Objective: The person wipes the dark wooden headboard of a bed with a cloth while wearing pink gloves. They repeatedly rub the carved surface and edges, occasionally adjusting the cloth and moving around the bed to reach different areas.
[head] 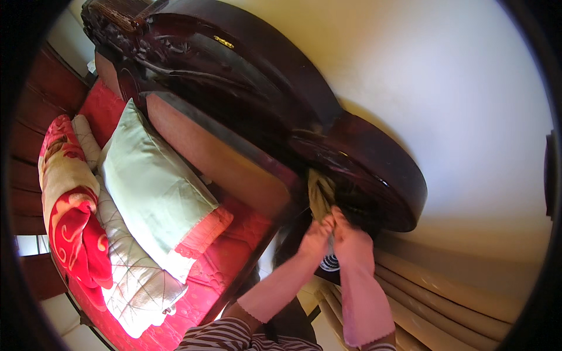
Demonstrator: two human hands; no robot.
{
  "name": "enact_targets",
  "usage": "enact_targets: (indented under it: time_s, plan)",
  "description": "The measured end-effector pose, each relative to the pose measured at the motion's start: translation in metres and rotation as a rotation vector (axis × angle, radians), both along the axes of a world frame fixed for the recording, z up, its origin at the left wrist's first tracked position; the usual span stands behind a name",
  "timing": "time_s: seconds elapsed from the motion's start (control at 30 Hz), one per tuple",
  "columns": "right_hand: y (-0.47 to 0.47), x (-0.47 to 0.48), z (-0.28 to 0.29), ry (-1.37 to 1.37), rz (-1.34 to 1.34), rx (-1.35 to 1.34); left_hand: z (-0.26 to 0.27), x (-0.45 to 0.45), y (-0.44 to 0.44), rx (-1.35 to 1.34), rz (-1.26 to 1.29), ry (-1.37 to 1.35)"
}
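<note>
Long pink gloves cover both hands and forearms. My left hand (317,234) and my right hand (351,237) are close together at the lower right end of a dark carved wooden headboard (263,83). Both are closed on an olive-brown cloth (320,193), which hangs in folds against the dark wood. Part of the cloth is hidden by the fingers. Beneath the hands, partly covered by them, is a round thing with a black and white pattern (329,263).
A bed with a red mattress (219,263) lies left, bearing a pale green pillow (153,188), a folded white quilted cover (140,281) and a red and cream blanket (74,210). Beige curtains (439,289) hang at the lower right, below a cream wall (474,109).
</note>
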State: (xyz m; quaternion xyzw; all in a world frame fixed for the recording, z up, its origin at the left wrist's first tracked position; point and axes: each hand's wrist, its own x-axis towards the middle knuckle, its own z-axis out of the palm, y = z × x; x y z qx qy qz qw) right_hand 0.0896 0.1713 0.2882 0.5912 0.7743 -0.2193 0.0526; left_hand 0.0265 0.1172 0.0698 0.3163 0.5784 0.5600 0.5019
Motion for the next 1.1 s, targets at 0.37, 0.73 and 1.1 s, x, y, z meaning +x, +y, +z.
enact_targets:
  time_s: [0.37, 0.73, 1.1]
  plan:
    - [-0.016, 0.026, -0.02, 0.232, -0.095, 0.049, 0.065, 0.023, -0.011, -0.367, 0.117, -0.281]
    - [-0.028, 0.004, -0.023, 0.213, -0.333, -0.105, 0.081, -0.002, -0.009, -0.293, 0.207, -0.844]
    - [-0.077, 0.016, 0.005, 0.249, -0.633, -0.451, 0.153, -0.015, -0.054, -0.731, -0.12, -0.23]
